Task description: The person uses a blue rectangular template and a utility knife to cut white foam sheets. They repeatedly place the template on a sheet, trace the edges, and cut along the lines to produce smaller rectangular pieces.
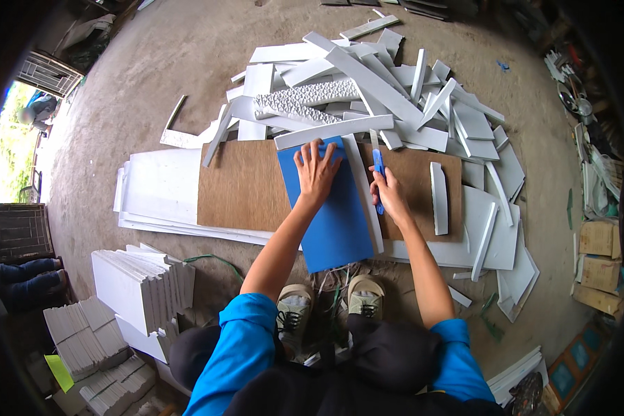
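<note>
My left hand [317, 170] presses down with spread fingers near the far end of a blue rectangular board [336, 222]. Under the blue board, a white foam sheet [369, 201] sticks out along its right edge and at its far end. In my right hand [390, 192] is a blue utility knife [378, 166], its blade pointing away from me, just right of that white edge. Both boards rest across a brown wooden board [246, 184]. A narrow white foam strip [439, 197] lies on the wood to the right of the knife.
White foam offcuts [374, 80] are heaped beyond the wooden board and spill rightward. Large white sheets [159, 187] lie under it. Stacks of cut white pieces [135, 284] stand at the near left. Cardboard boxes [598, 239] sit at the far right. My shoes [365, 295] are close to the board's near edge.
</note>
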Tool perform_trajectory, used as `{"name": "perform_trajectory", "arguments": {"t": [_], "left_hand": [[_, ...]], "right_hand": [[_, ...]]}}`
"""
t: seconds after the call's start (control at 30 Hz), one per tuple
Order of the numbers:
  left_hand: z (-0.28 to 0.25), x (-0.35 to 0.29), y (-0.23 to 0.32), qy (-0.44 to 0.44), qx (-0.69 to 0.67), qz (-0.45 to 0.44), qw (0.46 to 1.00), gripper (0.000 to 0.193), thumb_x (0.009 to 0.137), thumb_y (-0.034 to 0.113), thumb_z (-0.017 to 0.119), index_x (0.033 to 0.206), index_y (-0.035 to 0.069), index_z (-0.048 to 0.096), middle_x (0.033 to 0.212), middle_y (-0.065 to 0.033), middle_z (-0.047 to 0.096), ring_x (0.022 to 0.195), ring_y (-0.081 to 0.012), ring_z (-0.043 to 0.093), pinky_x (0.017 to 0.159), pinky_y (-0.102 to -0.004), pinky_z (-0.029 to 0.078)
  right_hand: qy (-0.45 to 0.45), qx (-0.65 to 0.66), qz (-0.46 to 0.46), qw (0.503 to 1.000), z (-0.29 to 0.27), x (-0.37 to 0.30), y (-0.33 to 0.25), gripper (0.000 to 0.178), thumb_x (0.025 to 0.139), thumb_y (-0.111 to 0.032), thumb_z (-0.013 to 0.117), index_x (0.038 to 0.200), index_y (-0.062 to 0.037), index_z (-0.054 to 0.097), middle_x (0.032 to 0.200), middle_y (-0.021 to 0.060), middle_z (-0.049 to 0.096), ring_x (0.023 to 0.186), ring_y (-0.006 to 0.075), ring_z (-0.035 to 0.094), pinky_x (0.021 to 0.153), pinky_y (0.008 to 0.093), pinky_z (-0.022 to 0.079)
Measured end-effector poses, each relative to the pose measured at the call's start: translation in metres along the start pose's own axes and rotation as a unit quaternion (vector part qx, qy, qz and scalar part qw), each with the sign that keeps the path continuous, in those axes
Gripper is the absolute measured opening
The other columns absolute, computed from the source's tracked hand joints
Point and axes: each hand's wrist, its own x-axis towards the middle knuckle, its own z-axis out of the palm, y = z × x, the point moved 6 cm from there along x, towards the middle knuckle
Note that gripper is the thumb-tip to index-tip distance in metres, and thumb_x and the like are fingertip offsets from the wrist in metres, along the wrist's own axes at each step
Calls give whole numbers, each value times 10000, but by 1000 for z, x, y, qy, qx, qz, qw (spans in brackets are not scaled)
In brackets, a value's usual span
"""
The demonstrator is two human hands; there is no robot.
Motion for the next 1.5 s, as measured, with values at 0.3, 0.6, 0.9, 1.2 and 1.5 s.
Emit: {"name": "perform_trajectory", "arguments": {"t": [0.3, 0.6, 0.9, 1.2, 1.5], "left_hand": [[10, -24, 15, -325, -23, 39, 944, 1407, 254, 579, 767, 1320, -56, 104, 1369, -287, 27, 1266, -452, -32, 898, -677, 135], [25, -28, 17, -398, -42, 9, 917, 1452, 280, 551, 786, 1314, -73, -21, 1349, -313, -116, 1235, -470, -161, 866, -708, 24], [27, -29, 16, -415, -73, 1, 907, 1483, 281, 580, 776, 1324, -22, -90, 1357, -270, -173, 1227, -437, -229, 887, -671, -67], [29, -30, 15, -410, -55, -21, 910, 1501, 265, 571, 780, 1326, -2, -114, 1366, -244, -181, 1238, -401, -234, 896, -660, -70], [26, -30, 18, -413, -44, -31, 909, 1485, 292, 560, 779, 1319, -9, -129, 1365, -238, -190, 1235, -398, -244, 888, -662, -89]], "right_hand": [[146, -316, -49, 936, 9, 18, -27, 503, 851, -451, 369, 832, -4, 599, 758, 218, 597, 744, 386, 578, 659, 448, 453], [56, -336, -120, 932, 38, 38, -23, 308, 849, -188, 399, 987, 86, 435, 790, 300, 561, 772, 417, 560, 668, 458, 463], [64, -362, -74, 927, 49, 60, -31, 320, 853, -206, 373, 958, 82, 465, 804, 309, 560, 792, 437, 556, 698, 465, 465], [-117, -352, 93, 924, 42, 37, -27, 275, 772, -96, 379, 803, 111, 557, 699, 307, 563, 635, 387, 600, 605, 435, 500], [-72, -371, 10, 926, 3, -152, 51, 246, 852, -176, 413, 912, 57, 468, 705, 307, 546, 732, 465, 541, 649, 513, 436]]}}
